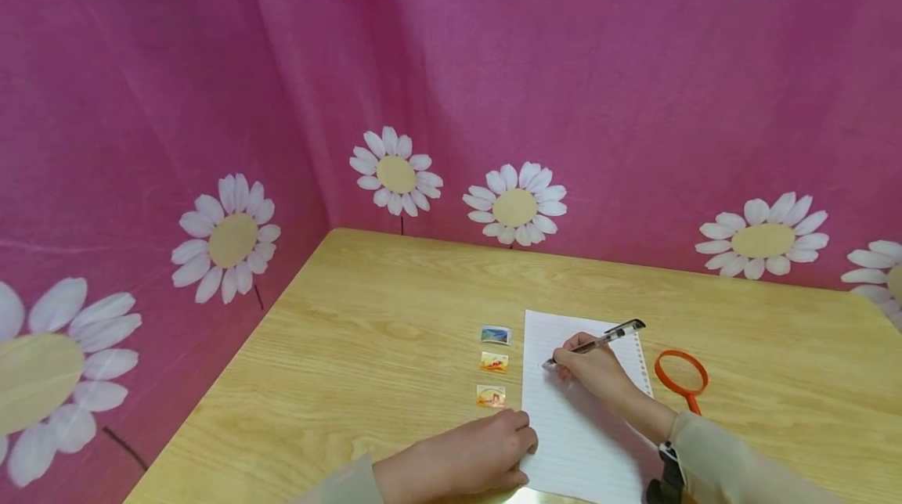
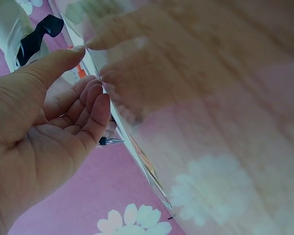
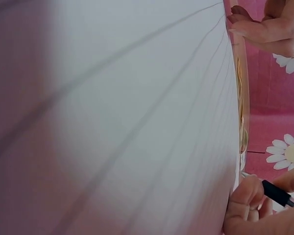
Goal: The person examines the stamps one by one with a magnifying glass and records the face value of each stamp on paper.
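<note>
A white sheet of lined paper [image 1: 564,433], with punched holes down its right side, lies on the wooden table. Over its upper part my right hand [image 1: 599,371] pinches a black-capped clear pen [image 1: 607,336], whose tip is at the paper near the left side. The right wrist view shows the fingers curled round the black grip [image 3: 275,192]. My left hand [image 1: 479,453] rests at the sheet's lower left edge, fingers loosely bent and fingertips down on the surface. Left of the paper, three small stamps form a column: a blue-green one [image 1: 496,335], a yellow one [image 1: 494,363] and an orange-yellow one [image 1: 491,396].
An orange-red magnifying glass [image 1: 694,402] lies right of the paper, beside the right forearm. A pink cloth [image 1: 606,81] with white daisies hangs behind and left of the table [image 1: 338,347]. A black strap [image 1: 671,473] circles the right wrist.
</note>
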`<state>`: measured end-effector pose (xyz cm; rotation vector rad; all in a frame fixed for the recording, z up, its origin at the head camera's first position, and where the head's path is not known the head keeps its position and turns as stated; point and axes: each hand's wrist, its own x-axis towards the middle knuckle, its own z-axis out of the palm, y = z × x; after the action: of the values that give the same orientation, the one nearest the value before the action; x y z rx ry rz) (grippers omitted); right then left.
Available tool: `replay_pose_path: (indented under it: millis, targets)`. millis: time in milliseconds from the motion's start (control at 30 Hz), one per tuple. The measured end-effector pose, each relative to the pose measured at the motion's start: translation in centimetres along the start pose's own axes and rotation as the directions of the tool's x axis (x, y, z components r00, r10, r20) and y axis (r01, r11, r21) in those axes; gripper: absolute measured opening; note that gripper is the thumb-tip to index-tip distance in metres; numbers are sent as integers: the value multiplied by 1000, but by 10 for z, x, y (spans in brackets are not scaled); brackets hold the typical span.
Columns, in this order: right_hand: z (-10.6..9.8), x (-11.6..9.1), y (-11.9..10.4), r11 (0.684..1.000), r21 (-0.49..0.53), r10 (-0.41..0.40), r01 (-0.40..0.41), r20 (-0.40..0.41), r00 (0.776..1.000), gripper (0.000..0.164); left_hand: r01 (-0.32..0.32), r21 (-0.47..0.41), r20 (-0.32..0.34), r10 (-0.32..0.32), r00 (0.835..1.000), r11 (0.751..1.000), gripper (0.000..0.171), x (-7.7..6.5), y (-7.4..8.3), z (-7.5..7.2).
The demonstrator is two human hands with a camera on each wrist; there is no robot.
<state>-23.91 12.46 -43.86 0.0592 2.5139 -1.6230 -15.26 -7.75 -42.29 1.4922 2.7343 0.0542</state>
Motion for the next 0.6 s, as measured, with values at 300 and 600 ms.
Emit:
replay_pose_path:
  millis: [300,600]
  targets:
    - [-2,-2,3,1000,3,18,-18,-21,1000,10,-17,-3,-21,17,1000,1000,18,0,0,4]
    - [-2,-4,1,1000,-19,13,-14,-19,1000,11,-15,-29,7,15,1000,999,19,1,-1,1]
